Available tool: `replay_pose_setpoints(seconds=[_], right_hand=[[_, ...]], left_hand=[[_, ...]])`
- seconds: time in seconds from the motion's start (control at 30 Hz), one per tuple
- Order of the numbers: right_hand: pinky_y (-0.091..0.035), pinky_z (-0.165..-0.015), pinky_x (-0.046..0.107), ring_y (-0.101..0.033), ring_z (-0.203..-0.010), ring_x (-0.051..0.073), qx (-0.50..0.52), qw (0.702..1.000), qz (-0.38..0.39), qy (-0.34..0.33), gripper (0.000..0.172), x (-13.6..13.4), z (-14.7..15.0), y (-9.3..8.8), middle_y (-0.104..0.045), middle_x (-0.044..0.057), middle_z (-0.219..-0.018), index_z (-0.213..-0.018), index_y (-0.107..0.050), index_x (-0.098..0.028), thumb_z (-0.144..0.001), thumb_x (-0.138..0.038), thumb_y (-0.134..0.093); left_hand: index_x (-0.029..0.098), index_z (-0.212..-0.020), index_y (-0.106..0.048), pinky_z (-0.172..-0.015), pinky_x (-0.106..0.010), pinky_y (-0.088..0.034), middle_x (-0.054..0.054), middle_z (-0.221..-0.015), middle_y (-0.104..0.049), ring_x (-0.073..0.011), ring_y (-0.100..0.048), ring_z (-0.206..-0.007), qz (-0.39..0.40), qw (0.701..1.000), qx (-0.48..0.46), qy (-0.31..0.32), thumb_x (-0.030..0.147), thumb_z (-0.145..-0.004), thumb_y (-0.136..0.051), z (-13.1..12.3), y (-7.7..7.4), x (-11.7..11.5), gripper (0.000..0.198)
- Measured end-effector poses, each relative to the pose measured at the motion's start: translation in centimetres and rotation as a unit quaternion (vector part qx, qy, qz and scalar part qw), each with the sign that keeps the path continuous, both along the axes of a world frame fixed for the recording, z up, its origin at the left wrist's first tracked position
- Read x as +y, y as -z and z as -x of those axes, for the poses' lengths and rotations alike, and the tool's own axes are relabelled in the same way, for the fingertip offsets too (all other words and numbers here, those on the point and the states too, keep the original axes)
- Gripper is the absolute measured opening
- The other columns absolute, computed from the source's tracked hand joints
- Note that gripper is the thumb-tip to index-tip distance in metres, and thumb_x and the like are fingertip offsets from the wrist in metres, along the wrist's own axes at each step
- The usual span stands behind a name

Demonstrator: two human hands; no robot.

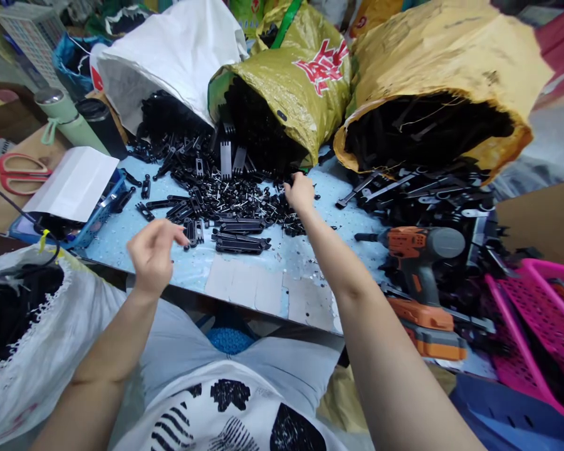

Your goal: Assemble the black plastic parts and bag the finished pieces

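Observation:
My left hand (pixel 153 254) is held above the near left edge of the blue tabletop, fingers curled and pinched together. A tiny dark thing shows by its fingertips, too small to name. Close to it stand short black slotted plastic parts (pixel 195 232). My right hand (pixel 301 193) reaches to the right side of a heap of small black pieces and metal pins (pixel 230 197), its fingers drawn together and their tips partly hidden. Between the hands, two stacks of long black plastic parts (pixel 242 243) lie near the front.
A white sack (pixel 178 44), a green-gold sack (pixel 282 81) and a yellow sack (pixel 432 56) spill black parts along the back. An orange cordless drill (pixel 418 250) stands right, beside pink baskets (pixel 536 313). Red scissors (pixel 23 173) and a blue tray (pixel 82 235) sit left.

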State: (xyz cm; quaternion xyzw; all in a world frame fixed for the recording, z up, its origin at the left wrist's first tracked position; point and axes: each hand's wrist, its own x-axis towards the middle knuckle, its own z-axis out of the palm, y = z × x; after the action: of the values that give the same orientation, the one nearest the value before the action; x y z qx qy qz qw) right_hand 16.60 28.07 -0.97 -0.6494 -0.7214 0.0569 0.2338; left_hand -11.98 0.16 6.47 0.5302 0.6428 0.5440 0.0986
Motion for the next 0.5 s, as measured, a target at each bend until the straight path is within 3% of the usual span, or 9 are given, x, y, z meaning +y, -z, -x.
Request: replay_pose_setpoints(seconds=[0.07,0.13,0.23,0.3,0.4,0.5], right_hand=[[-0.036,-0.089,0.045,-0.048,-0.106,0.03,-0.065,0.995,0.056,0.06,0.035,2.5,-1.5,1.1,-0.058,0.022,-0.109,-0.112,-0.051,-0.006,-0.083,-0.024,-0.054],[-0.035,-0.091,0.049,-0.049,-0.107,0.032,-0.091,0.988,0.1,0.074,0.035,4.1,-2.3,1.7,-0.058,0.024,-0.108,-0.112,-0.051,-0.004,-0.081,-0.021,-0.054],[-0.034,-0.094,0.049,-0.051,-0.105,0.029,-0.033,0.989,0.118,0.08,0.028,5.2,-2.9,1.8,-0.061,0.018,-0.101,-0.099,-0.056,-0.008,-0.073,-0.016,-0.062],[-0.04,-0.09,0.042,-0.055,-0.096,0.024,0.137,0.975,0.151,0.092,0.024,5.2,-3.5,1.4,-0.062,0.01,-0.087,-0.085,-0.057,-0.012,-0.064,-0.011,-0.068],[-0.048,-0.069,0.028,-0.055,-0.069,0.014,0.4,0.884,0.225,0.095,0.022,4.1,-4.9,0.6,-0.053,-0.001,-0.063,-0.072,-0.051,-0.017,-0.063,-0.014,-0.071],[-0.047,-0.055,0.021,-0.045,-0.049,0.007,0.487,0.831,0.26,0.07,0.021,1.4,-6.3,0.3,-0.044,-0.007,-0.052,-0.069,-0.047,-0.02,-0.072,-0.027,-0.066]], left_hand=[[0.017,-0.079,-0.059,-0.073,-0.031,-0.047,-0.004,-0.073,-0.061,-0.0179,-0.06,-0.073,0.097,0.991,0.071,-0.058,0.034,-0.088,-0.046,1.1,1.9,2.2,0.024],[0.015,-0.086,-0.058,-0.078,-0.035,-0.046,-0.008,-0.081,-0.062,-0.0229,-0.061,-0.083,0.247,0.95,0.164,-0.103,0.034,-0.086,-0.047,2.0,4.4,4.3,0.022],[0.013,-0.091,-0.058,-0.08,-0.037,-0.045,-0.014,-0.092,-0.062,-0.0281,-0.06,-0.092,0.377,0.895,0.211,-0.106,0.037,-0.086,-0.048,2.6,7.8,6.5,0.026],[0.014,-0.089,-0.057,-0.08,-0.037,-0.045,-0.015,-0.092,-0.062,-0.0285,-0.06,-0.092,0.396,0.892,0.194,-0.105,0.039,-0.086,-0.049,2.5,9.1,7.3,0.026],[0.016,-0.083,-0.054,-0.08,-0.037,-0.045,-0.013,-0.09,-0.061,-0.0277,-0.059,-0.09,0.376,0.905,0.167,-0.111,0.034,-0.084,-0.052,2.5,9.8,7.4,0.018],[0.017,-0.083,-0.051,-0.081,-0.037,-0.044,-0.012,-0.089,-0.058,-0.027,-0.057,-0.091,0.286,0.933,0.178,-0.123,0.028,-0.084,-0.05,2.7,9.3,6.2,0.011]])
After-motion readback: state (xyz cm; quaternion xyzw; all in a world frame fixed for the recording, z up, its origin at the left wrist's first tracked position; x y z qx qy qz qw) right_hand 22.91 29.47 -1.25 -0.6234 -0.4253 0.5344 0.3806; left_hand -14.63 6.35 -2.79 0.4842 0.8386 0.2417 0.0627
